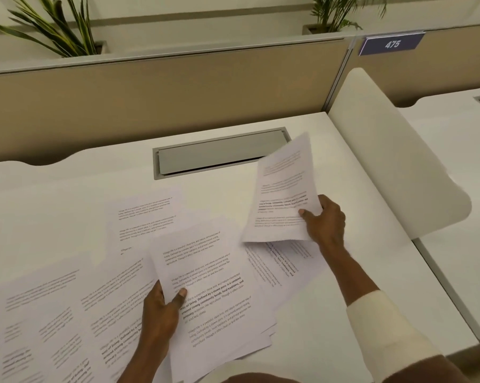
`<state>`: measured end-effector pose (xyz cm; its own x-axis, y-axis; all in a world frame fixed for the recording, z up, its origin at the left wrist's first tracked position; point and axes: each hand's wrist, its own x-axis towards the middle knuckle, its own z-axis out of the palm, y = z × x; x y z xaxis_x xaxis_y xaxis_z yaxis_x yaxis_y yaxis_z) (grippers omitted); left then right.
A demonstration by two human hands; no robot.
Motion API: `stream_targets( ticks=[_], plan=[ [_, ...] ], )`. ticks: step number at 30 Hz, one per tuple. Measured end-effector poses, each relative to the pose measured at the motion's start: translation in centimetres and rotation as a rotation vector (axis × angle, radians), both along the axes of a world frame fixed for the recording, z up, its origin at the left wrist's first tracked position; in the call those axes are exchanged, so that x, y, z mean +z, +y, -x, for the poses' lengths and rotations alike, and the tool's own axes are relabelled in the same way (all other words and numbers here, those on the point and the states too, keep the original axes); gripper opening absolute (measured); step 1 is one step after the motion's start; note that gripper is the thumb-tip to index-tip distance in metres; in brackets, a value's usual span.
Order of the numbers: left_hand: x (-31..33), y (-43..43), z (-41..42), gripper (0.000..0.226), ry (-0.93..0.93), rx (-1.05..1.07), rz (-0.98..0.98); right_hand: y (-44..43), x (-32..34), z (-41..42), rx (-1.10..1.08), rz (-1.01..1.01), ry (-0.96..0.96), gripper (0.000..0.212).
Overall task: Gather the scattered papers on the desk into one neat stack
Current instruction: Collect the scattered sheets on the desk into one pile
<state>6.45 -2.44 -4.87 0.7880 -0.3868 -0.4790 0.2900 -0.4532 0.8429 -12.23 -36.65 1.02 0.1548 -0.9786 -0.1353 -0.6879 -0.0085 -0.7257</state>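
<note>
Printed white sheets lie spread over the white desk (67, 194). My left hand (161, 313) grips the left edge of a small pile of sheets (214, 294) near the desk's front, thumb on top. My right hand (326, 219) pinches the lower right edge of a lifted sheet (281, 194), which is tilted up above the desk and blurred. More loose sheets lie flat to the left (54, 313), behind the pile (145, 217), and under the lifted sheet (285, 264).
A grey cable hatch (219, 153) is set into the desk behind the papers. A beige partition (150, 100) with plants (54, 29) runs along the back. A white curved divider (385, 161) stands at the right; a neighbouring desk (459, 161) lies beyond.
</note>
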Motion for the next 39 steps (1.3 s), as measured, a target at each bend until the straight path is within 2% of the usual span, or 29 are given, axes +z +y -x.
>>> stream_targets(
  ticks=[4, 7, 9, 12, 17, 18, 20, 24, 27, 29, 31, 39],
  plan=[
    [-0.4, 0.5, -0.1, 0.042, 0.026, 0.008, -0.008, 1.4, 1.0, 2.4, 0.061, -0.037, -0.227, 0.025],
    [-0.2, 0.5, -0.2, 0.037, 0.037, 0.008, -0.001, 3.1, 1.2, 3.9, 0.137, -0.21, -0.375, 0.03],
    [0.0, 0.3, -0.1, 0.029, 0.063, 0.044, 0.013, 5.0, 0.4, 4.2, 0.195, -0.341, -0.393, 0.032],
    [0.4, 0.1, 0.1, 0.014, 0.098, 0.085, 0.042, 9.4, -2.0, 3.7, 0.285, -0.456, -0.308, 0.035],
    [0.8, -0.1, 0.4, 0.043, 0.026, -0.007, 0.024, 16.4, -4.4, 2.2, 0.396, -0.568, -0.187, 0.043],
    [0.6, 0.0, 0.5, 0.05, 0.005, -0.025, -0.008, 17.0, -4.6, 1.9, 0.459, -0.54, -0.116, 0.042],
    [0.2, 0.2, 0.5, 0.05, -0.031, -0.062, -0.062, 17.6, -4.6, 1.4, 0.508, -0.424, 0.07, 0.039],
    [-0.3, 0.4, 0.5, 0.044, -0.062, -0.097, -0.094, 15.2, -3.7, 1.8, 0.239, -0.134, 0.246, 0.043],
    [-0.5, 0.8, 0.4, 0.05, -0.086, -0.083, -0.095, 10.7, -3.3, 3.0, 0.126, 0.056, 0.5, 0.076],
    [-0.5, 1.2, 0.4, 0.055, -0.09, -0.077, -0.089, 7.6, -2.8, 3.9, 0.066, 0.058, 0.622, 0.096],
    [-0.4, 1.5, 0.4, 0.056, -0.097, -0.083, -0.081, 5.5, -2.4, 4.6, 0.053, 0.0, 0.695, 0.105],
    [0.1, 2.4, 0.6, 0.054, -0.121, -0.05, -0.083, 1.2, -2.0, 4.6, 0.12, -0.176, 0.779, 0.108]
  ],
)
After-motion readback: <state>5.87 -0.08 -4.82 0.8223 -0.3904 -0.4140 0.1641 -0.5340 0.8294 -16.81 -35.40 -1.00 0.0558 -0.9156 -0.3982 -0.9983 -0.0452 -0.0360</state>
